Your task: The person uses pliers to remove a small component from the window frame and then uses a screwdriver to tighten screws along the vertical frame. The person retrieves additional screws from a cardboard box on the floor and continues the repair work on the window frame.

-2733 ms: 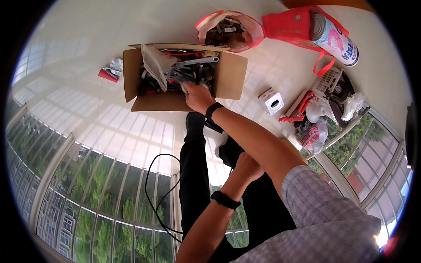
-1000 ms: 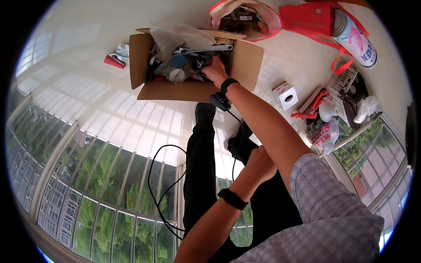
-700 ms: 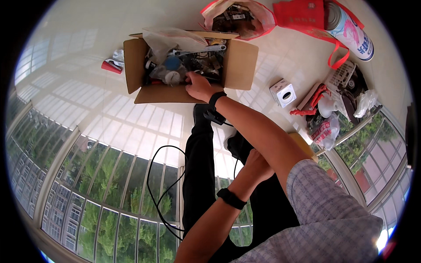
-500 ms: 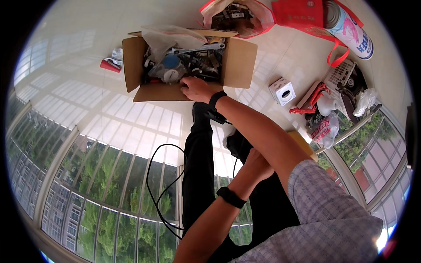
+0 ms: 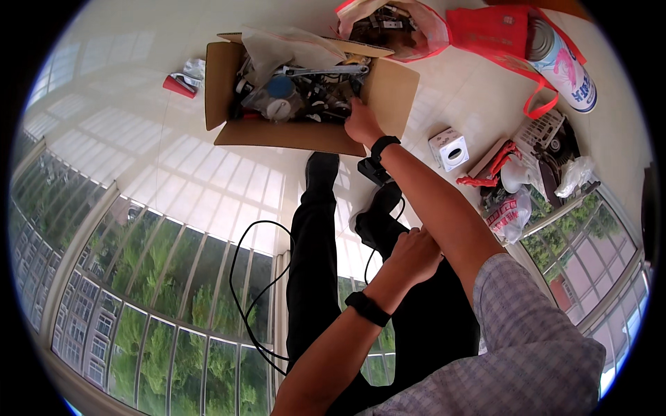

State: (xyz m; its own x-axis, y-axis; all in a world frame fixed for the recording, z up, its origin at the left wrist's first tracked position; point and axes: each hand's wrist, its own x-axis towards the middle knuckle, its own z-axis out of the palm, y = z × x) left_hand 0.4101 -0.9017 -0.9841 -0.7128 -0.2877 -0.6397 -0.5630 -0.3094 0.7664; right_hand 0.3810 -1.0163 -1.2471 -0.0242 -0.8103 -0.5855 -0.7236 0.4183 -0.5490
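Note:
My right hand reaches to the right side of an open cardboard box, its fingers curled among dark parts; what they grip, if anything, I cannot make out. The box holds a silver wrench, clear plastic bags, a blue lid, a white round piece and several dark items. My left hand is closed over my right thigh, beside my right forearm; what it holds, if anything, is hidden. A black device with a cable sits below my right wrist.
Behind are a bag of parts and a red bag with a large can. To the right lie a white square box and a pile of bagged items. A red object lies left. Barred windows border the floor; a cable loops.
My right hand has moved from the box's front middle to its right side, its fingers reaching further in than half a second ago. My left hand has hardly moved.

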